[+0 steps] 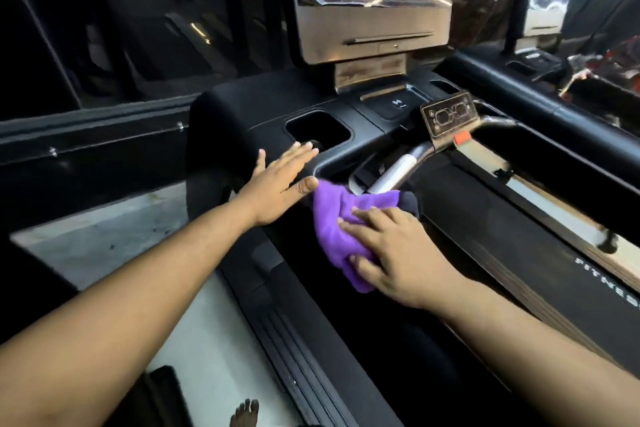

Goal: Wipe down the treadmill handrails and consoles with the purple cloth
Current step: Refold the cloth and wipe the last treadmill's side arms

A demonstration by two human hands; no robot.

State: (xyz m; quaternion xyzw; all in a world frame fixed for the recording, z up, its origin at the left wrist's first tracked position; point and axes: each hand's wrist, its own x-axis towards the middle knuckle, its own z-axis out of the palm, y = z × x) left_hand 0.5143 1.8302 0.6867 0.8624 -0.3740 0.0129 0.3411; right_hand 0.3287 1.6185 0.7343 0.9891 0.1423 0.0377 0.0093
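Bare foot (245,413) on pale floor (114,239); neighbouring treadmill (540,31) beyond.

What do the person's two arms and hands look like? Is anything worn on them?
Both forearms are bare up to the frame edge: no sleeves show. The left hand and right hand have no gloves, and no rings, watch or bracelet can be seen.
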